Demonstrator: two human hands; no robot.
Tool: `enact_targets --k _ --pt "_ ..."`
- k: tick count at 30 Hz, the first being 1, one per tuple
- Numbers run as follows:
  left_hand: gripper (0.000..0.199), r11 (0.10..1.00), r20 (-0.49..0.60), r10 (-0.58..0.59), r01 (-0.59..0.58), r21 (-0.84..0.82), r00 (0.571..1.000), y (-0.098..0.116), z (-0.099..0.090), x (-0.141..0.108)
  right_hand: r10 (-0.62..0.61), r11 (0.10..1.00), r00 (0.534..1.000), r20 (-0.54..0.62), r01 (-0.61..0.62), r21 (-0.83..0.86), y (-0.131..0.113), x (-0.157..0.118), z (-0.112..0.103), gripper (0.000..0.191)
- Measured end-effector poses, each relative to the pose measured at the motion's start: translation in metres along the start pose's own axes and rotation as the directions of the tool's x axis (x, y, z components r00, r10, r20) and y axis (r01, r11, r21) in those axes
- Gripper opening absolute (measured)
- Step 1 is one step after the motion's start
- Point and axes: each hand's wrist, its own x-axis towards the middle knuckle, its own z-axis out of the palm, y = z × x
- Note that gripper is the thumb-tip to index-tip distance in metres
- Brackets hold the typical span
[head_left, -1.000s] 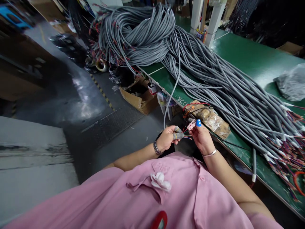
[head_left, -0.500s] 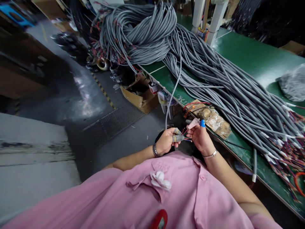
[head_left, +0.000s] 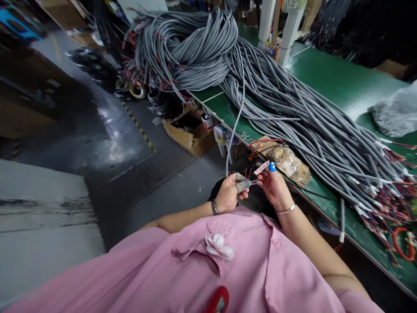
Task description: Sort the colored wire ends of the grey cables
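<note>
Grey cable (head_left: 235,130) is hanging over the green bench (head_left: 335,74) edge towards the left hand (head_left: 228,194), fingers are pinching coloured wires (head_left: 249,174), right hand (head_left: 274,188) is holding a pink tool (head_left: 261,168) just beside them

Workshop, cable assembly. Long green-topped bench (head_left: 332,74), heaped with grey cables (head_left: 202,48); many ends are stripped to coloured wires (head_left: 389,208). Grey floor (head_left: 114,143), marked with black-and-yellow striped tape (head_left: 139,126). Open carton (head_left: 192,142), placed by the bench edge; black bundles (head_left: 93,63) stacked beyond.
</note>
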Motion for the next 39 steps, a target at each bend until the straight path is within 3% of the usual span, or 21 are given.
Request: enact_targets --k 9,13,17,19,21,24,30,39 --pt "0.034 0.992 0.048 -0.069 0.074 -0.105 0.996 -0.001 -0.002 0.002 -0.156 0.985 0.987 -0.031 0.154 -0.073 0.010 0.000 0.005 0.040" --pt "0.032 0.986 0.075 -0.100 0.109 -0.123 0.992 -0.002 -0.003 0.002 -0.080 0.995 0.995 0.054 0.083 -0.061 0.008 0.002 0.007 0.039" --pt "0.025 0.964 0.123 -0.177 0.198 -0.179 0.976 0.003 -0.008 0.007 -0.079 0.996 0.997 0.026 0.079 -0.031 0.007 0.004 0.007 0.037" --pt "0.019 0.913 0.194 -0.294 0.335 -0.233 0.936 0.008 -0.013 0.011 -0.090 0.996 0.996 0.000 0.090 -0.023 0.007 0.004 0.006 0.036" --pt "0.013 0.829 0.282 -0.419 0.490 -0.269 0.863 0.012 -0.019 0.016 -0.092 0.996 0.996 -0.018 0.092 -0.020 0.007 0.003 0.006 0.034" --pt "0.008 0.746 0.341 -0.508 0.602 -0.286 0.791 0.013 -0.025 0.019 -0.077 0.997 0.997 -0.008 0.077 0.000 0.004 0.001 0.006 0.031" --pt "0.005 0.766 0.308 -0.493 0.574 -0.288 0.813 0.009 -0.025 0.018 -0.036 0.999 0.999 -0.009 0.036 0.032 0.001 0.000 0.007 0.031" --pt "0.001 0.803 0.277 -0.485 0.548 -0.236 0.830 0.008 -0.017 0.019 -0.153 0.988 0.987 -0.047 0.151 -0.030 0.006 0.006 0.007 0.033"
